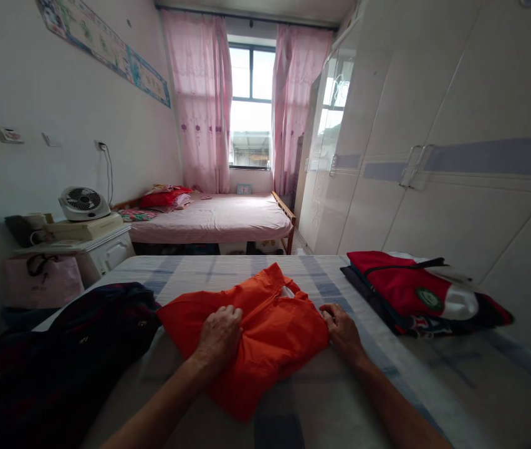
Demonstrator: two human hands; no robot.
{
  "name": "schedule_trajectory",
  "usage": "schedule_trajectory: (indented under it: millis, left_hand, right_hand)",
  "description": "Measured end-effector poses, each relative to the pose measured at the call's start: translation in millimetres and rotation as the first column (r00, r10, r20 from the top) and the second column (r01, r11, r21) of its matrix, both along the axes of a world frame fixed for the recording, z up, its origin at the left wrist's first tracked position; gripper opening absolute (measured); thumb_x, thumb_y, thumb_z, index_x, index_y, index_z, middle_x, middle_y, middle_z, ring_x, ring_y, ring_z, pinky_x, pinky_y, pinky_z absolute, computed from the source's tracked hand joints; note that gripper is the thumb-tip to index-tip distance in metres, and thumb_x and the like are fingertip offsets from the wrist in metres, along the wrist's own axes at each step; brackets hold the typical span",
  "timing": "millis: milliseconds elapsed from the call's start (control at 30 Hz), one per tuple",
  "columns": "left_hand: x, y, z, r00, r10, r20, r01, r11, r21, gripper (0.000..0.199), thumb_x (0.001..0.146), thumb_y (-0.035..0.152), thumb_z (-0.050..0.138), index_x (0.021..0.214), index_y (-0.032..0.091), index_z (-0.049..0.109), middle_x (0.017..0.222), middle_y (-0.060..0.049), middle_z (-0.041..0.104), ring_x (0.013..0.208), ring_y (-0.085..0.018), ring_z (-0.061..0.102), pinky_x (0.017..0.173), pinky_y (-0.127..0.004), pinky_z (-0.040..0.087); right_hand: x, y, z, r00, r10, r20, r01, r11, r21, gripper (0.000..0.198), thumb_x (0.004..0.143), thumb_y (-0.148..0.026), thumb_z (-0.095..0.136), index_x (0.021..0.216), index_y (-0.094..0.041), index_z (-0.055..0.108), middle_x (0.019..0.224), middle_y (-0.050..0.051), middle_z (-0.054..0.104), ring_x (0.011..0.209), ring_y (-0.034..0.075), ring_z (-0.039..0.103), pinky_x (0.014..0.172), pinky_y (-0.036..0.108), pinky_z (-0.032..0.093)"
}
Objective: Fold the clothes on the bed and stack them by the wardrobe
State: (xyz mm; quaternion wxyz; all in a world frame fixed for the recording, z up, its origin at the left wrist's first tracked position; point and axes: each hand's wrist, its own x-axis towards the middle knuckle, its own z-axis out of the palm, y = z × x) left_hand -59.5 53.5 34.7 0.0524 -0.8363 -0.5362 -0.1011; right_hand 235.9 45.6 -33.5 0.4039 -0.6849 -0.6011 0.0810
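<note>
An orange jacket lies partly folded on the bed in front of me, its collar and a short stretch of zipper towards the far side. With fingers curled into the cloth, my left hand grips the jacket left of its middle. My right hand pinches the jacket's right edge between thumb and fingers. One orange flap points out to the left and another hangs down towards me. The fingertips of my left hand are partly hidden in the folds.
A dark garment lies in a heap on the left. Folded clothes with a red and white jacket on top are stacked at right. Beyond are a second bed, a nightstand with a fan, and a white wardrobe.
</note>
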Motion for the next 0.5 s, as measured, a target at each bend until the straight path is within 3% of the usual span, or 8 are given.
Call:
schedule_trajectory:
  millis: [133, 267, 333, 400, 500]
  left_hand:
    - [-3.6, 4.0, 0.7, 0.999, 0.011, -0.039, -0.012, 1.000, -0.021, 0.033, 0.075, 0.013, 0.052, 0.107, 0.010, 0.060, 0.102, -0.017, 0.066, 0.097, -0.028, 0.062, 0.084, -0.039, 0.047]
    - [4.1, 3.2, 18.2, 0.997, 0.023, -0.075, -0.022, 1.000, 0.017, 0.024, 0.070, 0.003, 0.050, 0.088, 0.011, 0.064, 0.088, -0.014, 0.067, 0.086, -0.027, 0.065, 0.072, -0.033, 0.050]
    - [2.6, 8.5, 41.9, 0.996, 0.068, -0.057, -0.063, 0.995, 0.072, 0.022, 0.073, 0.004, 0.048, 0.089, 0.009, 0.063, 0.087, -0.014, 0.066, 0.079, -0.025, 0.066, 0.067, -0.031, 0.050]
    - [-11.1, 18.5, 79.5, 0.990, 0.142, 0.002, -0.141, 0.978, 0.156, 0.023, 0.081, 0.011, 0.043, 0.097, 0.005, 0.059, 0.092, -0.013, 0.064, 0.079, -0.025, 0.067, 0.067, -0.033, 0.049]
    - [-57.0, 36.3, 146.8, 0.948, 0.236, 0.215, -0.296, 0.902, 0.315, 0.041, 0.092, 0.026, 0.026, 0.106, -0.005, 0.049, 0.108, -0.012, 0.054, 0.107, -0.033, 0.056, 0.080, -0.043, 0.044]
  right_hand:
    - [0.7, -0.4, 1.1, 1.000, 0.007, -0.011, -0.007, 1.000, 0.006, 0.025, 0.082, -0.029, 0.037, 0.089, -0.020, 0.060, 0.094, 0.006, 0.065, 0.088, 0.020, 0.061, 0.081, 0.032, 0.045]
    - [0.0, -1.0, 2.6, 1.000, 0.011, -0.028, -0.011, 1.000, 0.012, 0.025, 0.082, -0.028, 0.037, 0.089, -0.020, 0.060, 0.092, 0.006, 0.065, 0.089, 0.020, 0.062, 0.081, 0.032, 0.046]
    - [0.3, -1.1, 2.8, 0.999, 0.022, -0.031, -0.022, 1.000, 0.016, 0.025, 0.081, -0.028, 0.038, 0.088, -0.020, 0.060, 0.091, 0.006, 0.065, 0.088, 0.020, 0.062, 0.080, 0.031, 0.046]
    - [1.2, -1.2, 2.8, 0.999, 0.036, -0.029, -0.036, 0.999, 0.020, 0.024, 0.080, -0.028, 0.039, 0.087, -0.020, 0.061, 0.091, 0.006, 0.065, 0.087, 0.019, 0.062, 0.080, 0.030, 0.046]
    - [2.6, -1.2, 2.7, 0.998, 0.053, -0.027, -0.052, 0.998, 0.023, 0.024, 0.079, -0.027, 0.039, 0.087, -0.020, 0.060, 0.090, 0.006, 0.065, 0.087, 0.018, 0.062, 0.082, 0.030, 0.046]
